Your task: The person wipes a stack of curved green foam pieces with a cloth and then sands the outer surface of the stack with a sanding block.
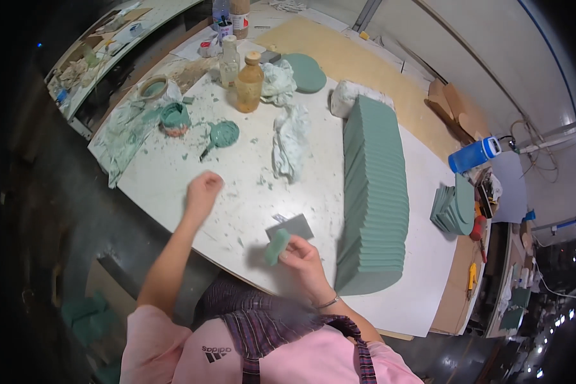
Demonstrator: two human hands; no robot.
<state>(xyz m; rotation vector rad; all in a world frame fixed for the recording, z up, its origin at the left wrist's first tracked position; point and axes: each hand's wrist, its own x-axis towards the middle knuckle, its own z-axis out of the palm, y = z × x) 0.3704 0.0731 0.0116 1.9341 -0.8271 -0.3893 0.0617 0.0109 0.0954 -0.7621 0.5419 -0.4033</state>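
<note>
My right hand [303,261] pinches a small pale-green block [276,248] between thumb and fingers, held over the near part of the white table [320,205]. Just beyond it a flat grey square sheet [298,226] lies on the tabletop. My left hand [204,189] hovers near the table's left edge with its fingers curled together; whatever may be in them is hidden. Ahead of that hand is a small round container of green paste [224,134] with a dark handle. To the right of my right hand runs a long row of overlapping green panels [374,198].
A green-smeared tub [175,119], an amber bottle [249,83] and a clear bottle [230,61] stand at the back left. Crumpled white cloths [291,144] lie mid-table among green crumbs. Rightward are more curved green pieces [456,208] and a blue bottle [473,155].
</note>
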